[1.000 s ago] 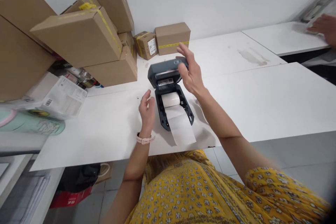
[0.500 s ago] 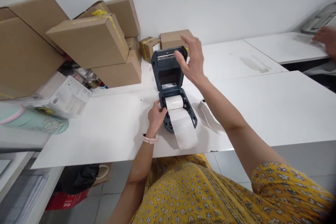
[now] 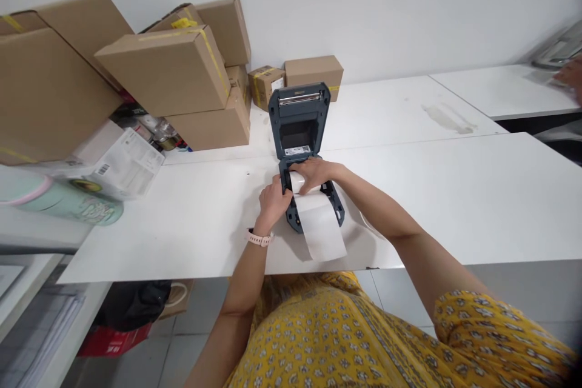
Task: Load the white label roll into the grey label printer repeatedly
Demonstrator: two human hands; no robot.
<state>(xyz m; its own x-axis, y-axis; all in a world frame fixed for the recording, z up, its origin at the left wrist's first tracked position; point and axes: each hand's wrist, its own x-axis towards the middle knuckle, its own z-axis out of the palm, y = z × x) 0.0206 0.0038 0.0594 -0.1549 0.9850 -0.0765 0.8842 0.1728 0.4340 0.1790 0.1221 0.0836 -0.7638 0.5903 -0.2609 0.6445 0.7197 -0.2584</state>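
A dark label printer (image 3: 297, 133) stands on the white table with its lid raised. Inside lies a white label roll (image 3: 297, 182), and a strip of its paper (image 3: 322, 231) hangs out over the front. My right hand (image 3: 314, 174) reaches in over the roll, thumb and fingers closed round it. At the printer's left side my left hand (image 3: 274, 201) grips the edge of the base, thumb on the rim. Part of a thin white paper strip (image 3: 371, 227) shows on the table, mostly hidden by my right forearm.
Cardboard boxes (image 3: 159, 73) are stacked at the back left, with smaller ones (image 3: 313, 71) behind the printer. A clear package (image 3: 130, 160) and a green bottle (image 3: 68, 197) lie at the left. At the far right, another person's hand (image 3: 571, 77) is near a grey object.
My right hand has come down from beside the raised lid onto the label roll. My left hand has stayed at the printer's left edge.
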